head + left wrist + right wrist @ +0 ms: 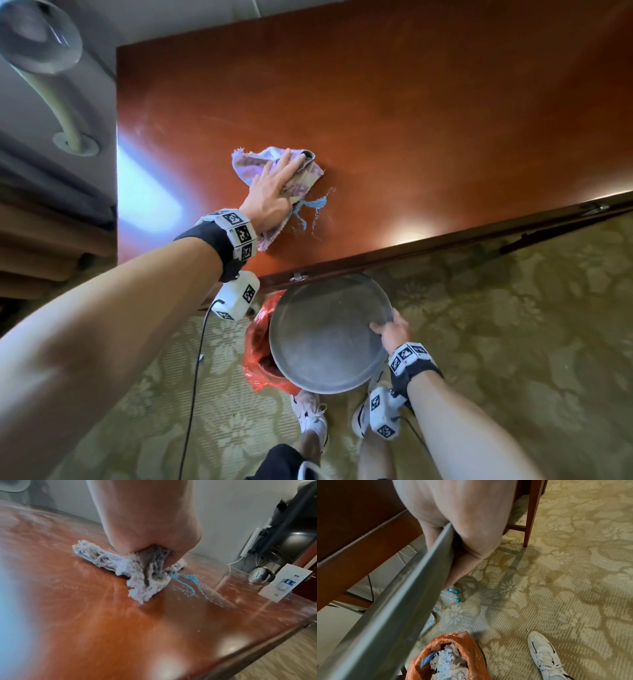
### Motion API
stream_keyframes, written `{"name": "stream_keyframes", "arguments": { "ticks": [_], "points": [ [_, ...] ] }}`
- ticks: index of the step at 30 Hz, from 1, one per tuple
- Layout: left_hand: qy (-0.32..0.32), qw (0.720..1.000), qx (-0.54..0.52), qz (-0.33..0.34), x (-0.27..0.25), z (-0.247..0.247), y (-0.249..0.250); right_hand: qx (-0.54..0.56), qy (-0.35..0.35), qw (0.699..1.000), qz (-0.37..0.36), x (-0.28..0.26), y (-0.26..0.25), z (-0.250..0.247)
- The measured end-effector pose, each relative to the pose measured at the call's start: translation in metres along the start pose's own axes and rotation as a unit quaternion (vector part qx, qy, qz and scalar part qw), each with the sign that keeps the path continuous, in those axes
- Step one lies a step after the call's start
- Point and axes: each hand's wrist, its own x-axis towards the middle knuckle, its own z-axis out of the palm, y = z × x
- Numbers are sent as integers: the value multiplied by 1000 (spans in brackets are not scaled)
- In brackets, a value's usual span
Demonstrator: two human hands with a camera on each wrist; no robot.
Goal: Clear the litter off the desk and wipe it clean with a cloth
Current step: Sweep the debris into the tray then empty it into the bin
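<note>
My left hand (274, 192) lies flat, fingers straight, and presses a frayed pale purple-white cloth (310, 171) onto the red-brown desk (411, 120). Loose blue threads (315, 204) trail from the cloth toward the desk's front edge. In the left wrist view the palm (145, 520) bears down on the bunched cloth (106, 559), with white crumbs (181, 589) and streaks beside it. My right hand (390, 329) grips the rim of a round metal tray (325, 335), held just below the desk's front edge. The tray's rim (402, 595) crosses the right wrist view.
An orange-red bag (450, 660) full of paper litter stands on the carpet under the tray. Plastic bottles (452, 596) lie on the floor under the desk. A wooden chair leg (530, 513) stands to the right. My white shoes (311, 414) are near the bag.
</note>
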Motion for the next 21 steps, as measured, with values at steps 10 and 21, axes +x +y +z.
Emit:
{"name": "stream_keyframes", "arguments": {
  "ticks": [10,21],
  "points": [
    [-14,995,90,30,14,10,-4,38,7,999,-2,12,-8,-1],
    [15,991,117,65,13,19,-6,113,29,993,-34,7,-13,7]
  ]
}}
